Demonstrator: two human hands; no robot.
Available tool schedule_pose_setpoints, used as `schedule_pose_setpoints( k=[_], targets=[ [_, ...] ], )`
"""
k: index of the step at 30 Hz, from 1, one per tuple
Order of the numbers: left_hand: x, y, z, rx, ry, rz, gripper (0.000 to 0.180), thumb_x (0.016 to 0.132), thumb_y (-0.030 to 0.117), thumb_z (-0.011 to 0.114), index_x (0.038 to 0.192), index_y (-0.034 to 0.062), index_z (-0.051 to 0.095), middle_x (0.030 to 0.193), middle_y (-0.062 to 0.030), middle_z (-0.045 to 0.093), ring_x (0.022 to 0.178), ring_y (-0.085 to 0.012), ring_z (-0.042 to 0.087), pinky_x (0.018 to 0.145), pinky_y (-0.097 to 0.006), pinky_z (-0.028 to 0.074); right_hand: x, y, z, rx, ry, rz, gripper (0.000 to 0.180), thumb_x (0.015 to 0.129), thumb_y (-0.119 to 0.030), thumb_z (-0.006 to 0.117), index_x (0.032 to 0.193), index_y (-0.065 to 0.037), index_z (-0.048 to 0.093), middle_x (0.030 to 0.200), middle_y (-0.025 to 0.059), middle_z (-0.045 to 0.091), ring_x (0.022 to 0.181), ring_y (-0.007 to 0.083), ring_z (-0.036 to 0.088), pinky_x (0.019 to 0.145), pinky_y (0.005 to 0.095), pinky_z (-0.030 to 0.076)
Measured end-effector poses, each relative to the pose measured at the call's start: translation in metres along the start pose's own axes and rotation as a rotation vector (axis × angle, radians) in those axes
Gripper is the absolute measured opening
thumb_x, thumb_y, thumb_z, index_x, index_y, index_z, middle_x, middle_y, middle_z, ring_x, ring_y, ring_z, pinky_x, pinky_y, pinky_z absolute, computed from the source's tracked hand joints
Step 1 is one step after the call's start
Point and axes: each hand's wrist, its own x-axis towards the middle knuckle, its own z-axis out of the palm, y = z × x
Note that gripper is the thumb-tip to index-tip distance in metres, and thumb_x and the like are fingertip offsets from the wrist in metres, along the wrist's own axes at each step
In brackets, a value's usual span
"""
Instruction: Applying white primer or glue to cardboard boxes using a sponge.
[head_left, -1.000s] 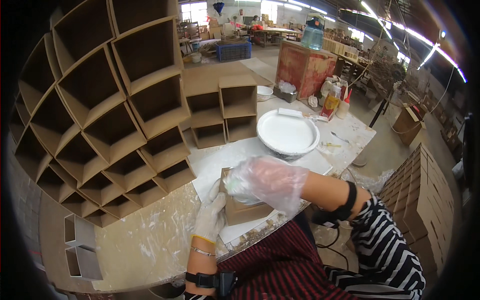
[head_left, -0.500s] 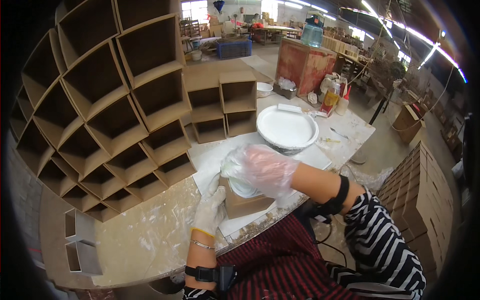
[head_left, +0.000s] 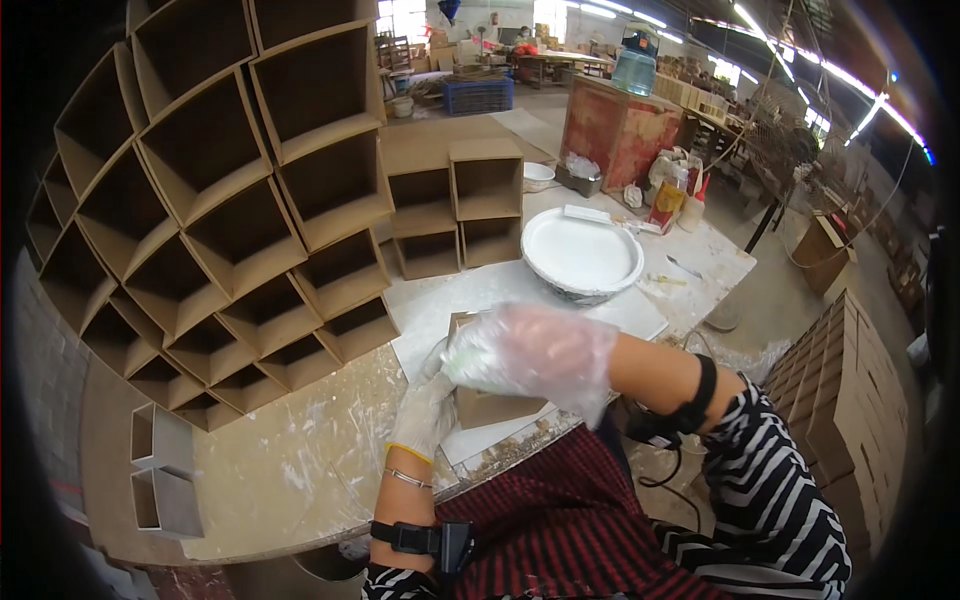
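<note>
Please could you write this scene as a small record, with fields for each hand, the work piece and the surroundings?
Left hand: white glove, yellow cuff edge; against the left side of a brown box
Right hand: in clear plastic, over the box; what it may hold is unclear
Work piece: the brown box, on a white sheet, partly hidden
Beyond the hands: wide bowl with white contents
To the left: stacked open brown boxes
Background: red cabinet, blue water bottle on top
</note>
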Motion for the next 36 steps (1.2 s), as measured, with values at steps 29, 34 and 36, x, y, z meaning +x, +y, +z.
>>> schedule_pose_setpoints(
  k=[29, 34, 36],
  targets=[
    [-0.001, -0.002, 0.004, 0.034, -0.021, 0.03, 0.053, 0.104, 0.007, 0.053, 0.155, 0.0021, 0.042, 0.145, -0.0093, 0.058, 0.13, -0.0208, 0.057, 0.114, -0.036, 0.045, -0.02, 0.049, -0.02, 0.051, -0.013, 0.334, 0.027, 0.091, -0.022, 0.067, 0.11, -0.003, 0.069, 0.095, 0.0195, 0.07, 0.096, 0.0378, 0.07, 0.085, 0.0467, 0.055],
    [-0.001, 0.0, 0.007, 0.038, -0.088, 0.046, 0.053, 0.103, 0.006, 0.052, 0.155, 0.0027, 0.042, 0.145, -0.0087, 0.058, 0.131, -0.0218, 0.057, 0.114, -0.038, 0.045, -0.038, 0.027, -0.036, 0.153, -0.285, 0.542, 0.022, 0.088, -0.02, 0.067, 0.102, -0.003, 0.071, 0.09, 0.0188, 0.071, 0.088, 0.037, 0.071, 0.081, 0.0479, 0.056],
    [-0.002, 0.001, 0.01, 0.062, -0.036, 0.024, 0.052, 0.103, 0.006, 0.051, 0.154, 0.0024, 0.043, 0.145, -0.0088, 0.057, 0.131, -0.0215, 0.056, 0.114, -0.038, 0.045, -0.041, 0.019, -0.041, 0.06, -0.443, 0.511, 0.02, 0.088, -0.018, 0.066, 0.099, -0.002, 0.072, 0.089, 0.0192, 0.071, 0.086, 0.0369, 0.072, 0.08, 0.0478, 0.057]
  ],
)
